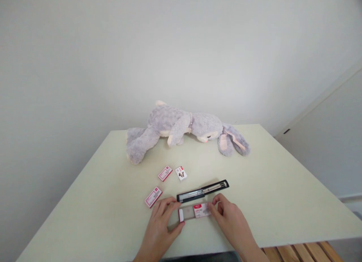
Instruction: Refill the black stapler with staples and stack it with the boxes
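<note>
A small red-and-white box (201,210) lies at the table's near side, its clear or greyish tray (187,213) showing to the left of the printed sleeve. My left hand (161,226) spans the tray's left end, with the thumb at the near edge and the fingers at the far edge. My right hand (230,218) pinches the right end of the sleeve between thumb and fingers. Just beyond both hands lies a black stapler (203,191), unfolded flat with its metal channel exposed. What the tray holds is too faint to tell.
Two red-and-white boxes (153,197) (165,173) and a white box with a dark picture (181,173) lie left of centre. A grey plush rabbit (169,120) lies on its side along the back of the pale table (98,201). Wooden slats (302,252) show at lower right.
</note>
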The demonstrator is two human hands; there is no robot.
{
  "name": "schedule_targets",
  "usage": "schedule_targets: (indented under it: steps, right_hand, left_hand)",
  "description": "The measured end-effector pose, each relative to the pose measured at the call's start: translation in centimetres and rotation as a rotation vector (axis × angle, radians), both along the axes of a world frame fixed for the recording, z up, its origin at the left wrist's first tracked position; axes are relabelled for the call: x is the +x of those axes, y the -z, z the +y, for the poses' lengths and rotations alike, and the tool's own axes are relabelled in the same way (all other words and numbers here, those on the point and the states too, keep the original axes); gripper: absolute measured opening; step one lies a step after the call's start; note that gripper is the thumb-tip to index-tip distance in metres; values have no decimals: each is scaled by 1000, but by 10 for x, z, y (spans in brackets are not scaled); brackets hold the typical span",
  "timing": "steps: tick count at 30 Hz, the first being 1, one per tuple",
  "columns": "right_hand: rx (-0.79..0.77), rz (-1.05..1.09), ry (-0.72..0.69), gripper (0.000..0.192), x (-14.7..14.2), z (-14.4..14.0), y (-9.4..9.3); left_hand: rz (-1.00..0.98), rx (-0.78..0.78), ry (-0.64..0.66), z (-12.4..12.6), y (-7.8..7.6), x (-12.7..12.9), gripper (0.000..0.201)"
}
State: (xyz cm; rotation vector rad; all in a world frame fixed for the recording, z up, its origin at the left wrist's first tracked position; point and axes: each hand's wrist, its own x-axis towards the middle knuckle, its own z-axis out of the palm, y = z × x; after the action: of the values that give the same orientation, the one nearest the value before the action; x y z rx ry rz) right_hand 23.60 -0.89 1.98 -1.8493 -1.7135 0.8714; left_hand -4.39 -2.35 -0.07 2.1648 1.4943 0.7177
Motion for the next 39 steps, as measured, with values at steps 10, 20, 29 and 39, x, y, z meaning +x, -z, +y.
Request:
schedule_targets:
  steps: [10,20,29,39]
  right_hand:
    - [29,228,-108,30,-76,15,1]
    - [48,301,-182,11,-93,27,-19]
    - [21,-172,-402,18,-67,0,-20]
    - [-82,-84,-74,33,3,-9,5]
  left_hand:
    - [59,-1,-15,0,4,4,56]
    - [-18,3,-24,-1,-1,4,46]
    - [-38,-18,-1,4,0,3,25]
    - [-144,-129,-178,-2,2,7,16]
